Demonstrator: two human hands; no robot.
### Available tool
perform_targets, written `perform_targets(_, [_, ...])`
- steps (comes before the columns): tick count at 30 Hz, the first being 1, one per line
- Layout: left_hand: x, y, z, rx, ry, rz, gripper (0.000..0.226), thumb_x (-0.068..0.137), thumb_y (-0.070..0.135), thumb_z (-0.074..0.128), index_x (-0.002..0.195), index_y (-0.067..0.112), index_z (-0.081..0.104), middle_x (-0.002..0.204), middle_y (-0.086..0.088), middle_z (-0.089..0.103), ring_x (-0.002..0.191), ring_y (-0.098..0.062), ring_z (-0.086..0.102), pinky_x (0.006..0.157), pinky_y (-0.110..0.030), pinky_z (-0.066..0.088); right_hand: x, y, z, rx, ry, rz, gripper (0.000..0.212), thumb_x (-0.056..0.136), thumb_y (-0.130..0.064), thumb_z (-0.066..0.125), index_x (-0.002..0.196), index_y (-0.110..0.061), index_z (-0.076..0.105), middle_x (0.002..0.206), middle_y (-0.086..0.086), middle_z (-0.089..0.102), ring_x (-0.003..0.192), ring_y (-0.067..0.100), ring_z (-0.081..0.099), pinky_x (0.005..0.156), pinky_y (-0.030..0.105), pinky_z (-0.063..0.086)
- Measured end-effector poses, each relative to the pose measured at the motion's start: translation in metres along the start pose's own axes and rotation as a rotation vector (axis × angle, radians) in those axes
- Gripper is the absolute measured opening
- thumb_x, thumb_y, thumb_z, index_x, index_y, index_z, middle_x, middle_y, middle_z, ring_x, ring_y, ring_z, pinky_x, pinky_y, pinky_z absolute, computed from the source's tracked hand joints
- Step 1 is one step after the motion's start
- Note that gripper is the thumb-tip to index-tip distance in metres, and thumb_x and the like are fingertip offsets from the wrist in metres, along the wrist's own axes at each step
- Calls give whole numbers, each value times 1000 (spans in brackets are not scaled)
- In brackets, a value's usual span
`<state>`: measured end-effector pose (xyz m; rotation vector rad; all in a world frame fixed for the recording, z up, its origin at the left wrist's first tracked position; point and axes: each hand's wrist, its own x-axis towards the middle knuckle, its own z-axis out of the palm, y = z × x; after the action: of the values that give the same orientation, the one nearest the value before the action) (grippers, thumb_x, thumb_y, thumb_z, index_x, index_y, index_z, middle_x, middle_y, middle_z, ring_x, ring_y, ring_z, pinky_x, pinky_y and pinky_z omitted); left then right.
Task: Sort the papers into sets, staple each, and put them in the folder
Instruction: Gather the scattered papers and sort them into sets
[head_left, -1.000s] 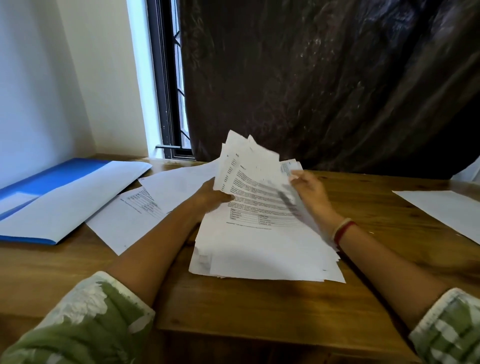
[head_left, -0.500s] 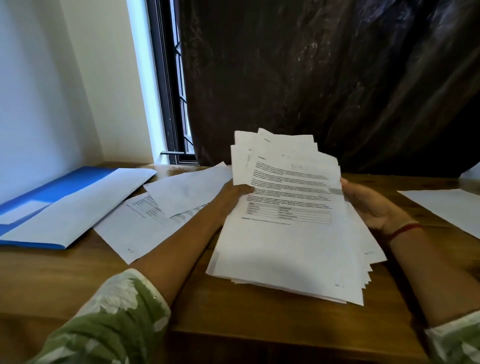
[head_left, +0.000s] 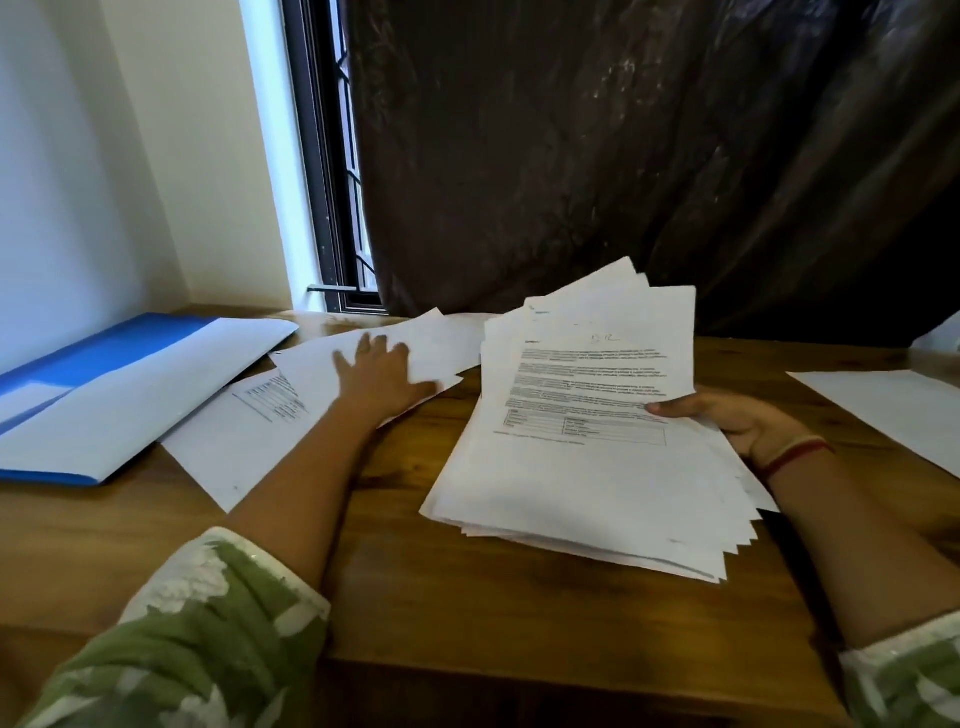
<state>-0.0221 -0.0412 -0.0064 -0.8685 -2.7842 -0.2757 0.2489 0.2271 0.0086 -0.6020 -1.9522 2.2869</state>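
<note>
A thick, fanned stack of printed papers (head_left: 587, 467) is tilted up over the wooden table (head_left: 467, 597). My right hand (head_left: 737, 421) grips its right edge, thumb on the top sheet. My left hand (head_left: 382, 376) lies flat with fingers spread on a loose blank sheet (head_left: 441, 343) at the table's left centre. Under that sheet lies a printed page with a table (head_left: 249, 431). An open blue folder (head_left: 104, 348) with a white sheet (head_left: 156, 389) on it sits at the far left.
A single white sheet (head_left: 893, 410) lies at the right edge of the table. A dark curtain (head_left: 623, 156) hangs behind the table, with a window frame (head_left: 322, 182) and white wall to the left.
My left hand has let go of the stack and moved left onto the loose sheet. My right hand now holds the stack alone.
</note>
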Motion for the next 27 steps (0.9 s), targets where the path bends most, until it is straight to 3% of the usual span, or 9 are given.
perform_targets(2, [0, -14, 8, -43, -164, -85, 76, 82, 73, 47, 138, 22, 39, 152, -10, 32, 142, -32, 24, 111, -65, 5, -1, 0, -2, 49, 25, 0, 112, 25, -9, 99, 129, -11, 57, 124, 15, 65, 106, 33, 66, 74, 44, 60])
perform_targets(5, [-3, -6, 9, -189, -209, -95, 69, 86, 64, 51, 139, 23, 35, 146, -7, 42, 133, -30, 41, 113, -62, 19, -2, 0, -2, 96, 22, -12, 110, 19, -7, 99, 122, -10, 60, 117, 15, 68, 95, 31, 71, 64, 40, 60])
perform_targets(8, [-8, 3, 1, -178, -142, -39, 66, 91, 54, 54, 145, 24, 31, 148, -6, 41, 133, -30, 42, 111, -52, 26, -5, -1, -1, 114, 22, -5, 110, 15, -6, 98, 118, -10, 61, 110, 16, 71, 89, 32, 72, 59, 39, 59])
perform_targets(12, [-9, 5, -3, 21, -11, 93, 45, 96, 46, 49, 132, 19, 50, 129, -7, 59, 113, -25, 58, 100, -37, 43, -8, 0, -7, 130, 49, 3, 109, 15, -3, 98, 117, -12, 61, 108, 17, 71, 86, 34, 72, 58, 43, 59])
perform_targets(18, [-5, 4, -4, 56, 210, 138, 34, 98, 41, 45, 120, 18, 60, 110, -5, 67, 96, -22, 64, 88, -33, 50, -8, 1, -18, 111, 94, 46, 107, 19, -6, 99, 119, -14, 60, 112, 17, 70, 85, 35, 72, 60, 46, 60])
perform_targets(20, [-2, -5, -19, -110, 252, 37, 33, 98, 38, 48, 117, 16, 63, 106, -7, 68, 93, -23, 64, 82, -33, 49, -9, -1, -12, 75, 71, 48, 80, 45, -6, 94, 117, -13, 61, 107, 16, 72, 83, 34, 72, 63, 48, 60])
perform_targets(23, [-6, -16, -62, -629, 273, -105, 30, 97, 33, 53, 109, 10, 67, 103, -11, 67, 87, -26, 63, 74, -33, 48, -8, -3, -6, 49, 61, 44, 33, 85, 0, 58, 115, -14, 60, 103, 14, 73, 84, 33, 72, 75, 50, 55])
perform_targets(25, [-14, -21, -85, -1251, 182, -194, 23, 95, 33, 57, 95, 11, 66, 95, -7, 69, 79, -22, 64, 68, -31, 51, -6, -2, -5, 60, 31, 46, 39, 80, 2, 63, 116, -14, 60, 104, 15, 73, 86, 34, 72, 75, 50, 55])
perform_targets(27, [-19, -23, -92, -1770, -125, -247, 24, 93, 35, 60, 100, 13, 67, 93, -5, 72, 81, -21, 68, 69, -33, 57, -4, -1, -4, 81, 10, 45, 67, 57, 2, 85, 117, -14, 60, 108, 17, 71, 89, 36, 71, 75, 51, 55])
